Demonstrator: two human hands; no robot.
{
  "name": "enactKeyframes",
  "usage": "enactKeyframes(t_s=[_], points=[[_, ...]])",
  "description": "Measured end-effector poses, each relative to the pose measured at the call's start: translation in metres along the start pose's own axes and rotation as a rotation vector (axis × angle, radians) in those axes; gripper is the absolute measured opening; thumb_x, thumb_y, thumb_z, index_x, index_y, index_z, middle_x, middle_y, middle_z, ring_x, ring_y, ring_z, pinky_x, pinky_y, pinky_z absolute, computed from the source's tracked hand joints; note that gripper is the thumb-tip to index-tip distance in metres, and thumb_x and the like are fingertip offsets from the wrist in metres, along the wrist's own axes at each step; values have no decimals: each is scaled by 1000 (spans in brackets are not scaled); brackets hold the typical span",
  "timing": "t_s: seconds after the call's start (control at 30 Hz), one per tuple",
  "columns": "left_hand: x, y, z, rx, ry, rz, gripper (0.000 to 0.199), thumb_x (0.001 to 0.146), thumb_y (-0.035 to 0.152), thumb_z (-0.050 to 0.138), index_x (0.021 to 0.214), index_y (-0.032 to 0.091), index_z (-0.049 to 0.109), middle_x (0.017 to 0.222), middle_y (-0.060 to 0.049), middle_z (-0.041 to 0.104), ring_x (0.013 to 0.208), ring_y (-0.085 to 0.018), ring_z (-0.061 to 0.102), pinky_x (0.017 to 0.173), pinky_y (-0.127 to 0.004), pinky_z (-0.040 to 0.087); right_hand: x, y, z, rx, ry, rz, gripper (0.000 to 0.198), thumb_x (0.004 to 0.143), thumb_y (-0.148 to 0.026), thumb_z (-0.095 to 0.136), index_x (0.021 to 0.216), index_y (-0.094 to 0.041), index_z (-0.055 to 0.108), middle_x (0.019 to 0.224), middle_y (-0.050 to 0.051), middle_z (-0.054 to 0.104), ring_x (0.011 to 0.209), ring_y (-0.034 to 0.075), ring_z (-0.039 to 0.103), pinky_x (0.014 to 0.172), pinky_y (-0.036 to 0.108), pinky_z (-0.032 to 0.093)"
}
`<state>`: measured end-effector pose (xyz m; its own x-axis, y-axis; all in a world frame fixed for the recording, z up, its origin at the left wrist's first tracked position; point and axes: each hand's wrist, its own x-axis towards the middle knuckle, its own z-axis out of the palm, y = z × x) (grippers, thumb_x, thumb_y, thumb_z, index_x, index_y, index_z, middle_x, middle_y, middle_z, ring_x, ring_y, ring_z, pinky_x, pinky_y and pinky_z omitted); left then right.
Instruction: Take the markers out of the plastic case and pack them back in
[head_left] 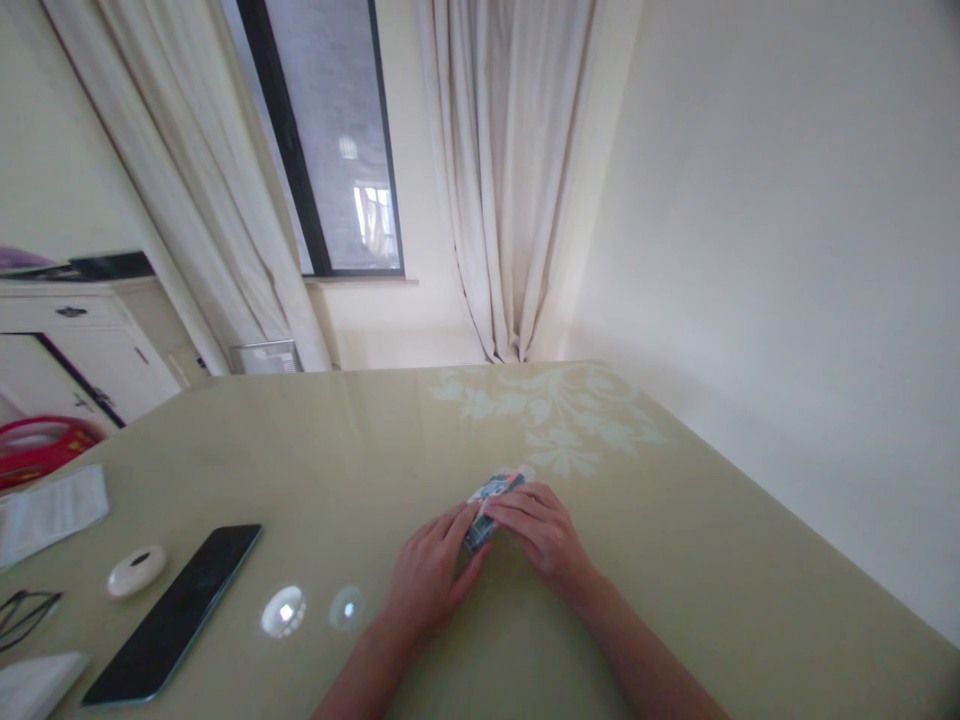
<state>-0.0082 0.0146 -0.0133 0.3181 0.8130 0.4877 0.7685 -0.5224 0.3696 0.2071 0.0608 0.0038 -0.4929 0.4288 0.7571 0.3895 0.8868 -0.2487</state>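
Broadly, a glossy green table [300, 450] spreads beneath the left hand [429, 570] and right hand [549, 535]. Well to their left lies a black-faced phone [176, 618]. Between the hands, the fingers of both grasp a small printed packet [495, 487], its colourful print too blurred to read. Beside the phone sits a rounded white case [137, 573].

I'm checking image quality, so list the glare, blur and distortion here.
Head view throughout: two round reflections glare on the glossy tabletop; the window mirrors a bright patch; its frame leans, perhaps from lens distortion; the small printed item, in the left hand and right hand, is too soft to read.
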Motion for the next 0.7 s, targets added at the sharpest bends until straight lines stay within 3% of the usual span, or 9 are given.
enactKeyframes(t_s=[0.23, 0.3, 0.47, 0.7], points=[[1, 6, -8, -104, -22, -141, 32, 101, 42, 49, 123, 23, 61, 111, -6, 77, 97, -23, 75, 86, -36, 60, -1, 11, -12, -51, 68, 161, 44, 103, -28, 56, 147, -30, 55, 135, 9, 68, 122, 25, 62, 106, 45, 50], [1, 6, -10, -138, -27, -184, 30, 101, 43, 48, 118, 23, 62, 103, -5, 77, 91, -22, 75, 82, -34, 59, -2, 18, -18, -52, 43, 179, 43, 103, -29, 57, 145, -32, 57, 137, 8, 67, 125, 25, 61, 107, 46, 49], [2, 5, -10, -183, -37, -218, 31, 101, 45, 45, 117, 22, 60, 100, -6, 76, 89, -22, 74, 80, -33, 56, -3, 25, -24, 49, -7, 167, 35, 103, -27, 56, 137, -33, 65, 127, 5, 73, 121, 23, 64, 105, 43, 52], [0, 7, -9, -180, -21, -183, 29, 99, 44, 48, 115, 23, 61, 98, -5, 75, 87, -22, 73, 79, -32, 54, -3, 23, -20, 119, 84, 246, 24, 103, -26, 55, 116, -30, 75, 109, 5, 77, 108, 23, 69, 99, 42, 54]])
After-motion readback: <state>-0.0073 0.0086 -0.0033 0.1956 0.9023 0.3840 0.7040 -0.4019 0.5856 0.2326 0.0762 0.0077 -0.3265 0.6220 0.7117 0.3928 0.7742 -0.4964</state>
